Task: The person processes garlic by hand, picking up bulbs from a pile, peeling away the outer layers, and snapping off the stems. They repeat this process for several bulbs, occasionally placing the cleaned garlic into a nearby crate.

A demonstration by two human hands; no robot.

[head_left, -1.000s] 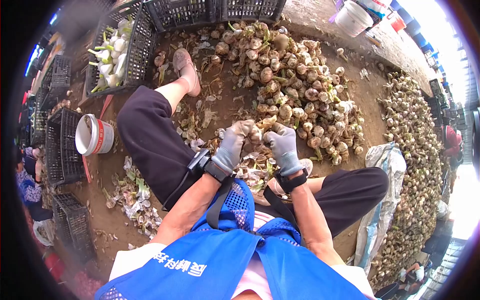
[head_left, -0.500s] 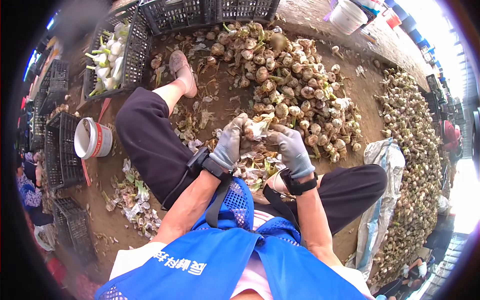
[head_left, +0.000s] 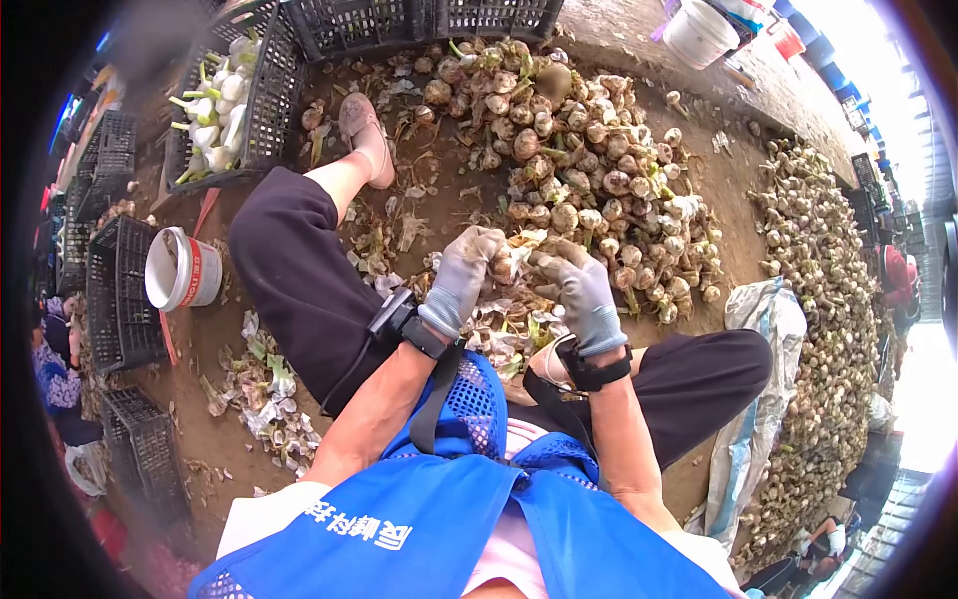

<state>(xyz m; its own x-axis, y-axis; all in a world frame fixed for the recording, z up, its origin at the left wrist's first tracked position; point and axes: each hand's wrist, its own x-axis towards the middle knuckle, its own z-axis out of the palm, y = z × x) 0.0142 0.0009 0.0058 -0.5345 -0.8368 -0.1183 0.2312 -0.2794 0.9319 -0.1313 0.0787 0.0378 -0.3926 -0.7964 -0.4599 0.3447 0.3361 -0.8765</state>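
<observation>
Grip: grey-gloved left hand (head_left: 469,262) grasping a rounded, brownish, papery-skinned garlic bulb (head_left: 508,260), apparently to steady it; grey-gloved right hand (head_left: 581,285) curled at its other side, hold unclear. Bulb: just beside the soil-brown garlic heap (head_left: 604,175), presumably for short reach. Black plastic lattice crate (head_left: 275,105): left of heap, holding pale garlic bulbs (head_left: 217,110), seemingly kept apart.

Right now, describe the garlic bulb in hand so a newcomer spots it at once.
Start at the heap of garlic at upper centre, right of the outstretched foot. Just below its left side, find the gloved left hand and right hand. The bulb is between them, set apart because its neighbours lie in the heap.
</observation>
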